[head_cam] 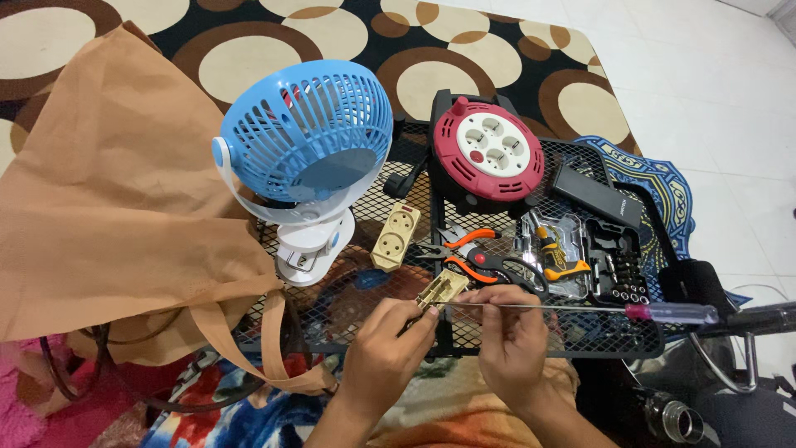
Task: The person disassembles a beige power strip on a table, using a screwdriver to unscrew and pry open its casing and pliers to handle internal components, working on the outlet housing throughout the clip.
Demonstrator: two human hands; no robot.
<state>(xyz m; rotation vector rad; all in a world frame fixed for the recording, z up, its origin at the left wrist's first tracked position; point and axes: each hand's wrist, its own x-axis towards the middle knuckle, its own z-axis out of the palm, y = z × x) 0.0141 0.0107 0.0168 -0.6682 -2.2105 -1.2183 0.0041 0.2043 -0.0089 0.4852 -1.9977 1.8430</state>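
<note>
A tan fabric bag [108, 191] lay at the far left, beside a blue plastic grille fan [305, 141] on a white base. The left hand [383, 353] pinched a small beige plastic plug part [442, 289] over the black wire mesh table [580, 332]. The right hand [510, 344] gripped the thin metal shaft of a long screwdriver with a pink-and-clear handle [672, 312], its tip meeting the part. Behind lay orange-handled pliers [466, 253] and a red round cable reel [489, 151].

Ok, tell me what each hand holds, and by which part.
Left hand pinches the near end of a small beige socket part. Right hand pinches the screwdriver by its metal shaft, not its handle.
</note>
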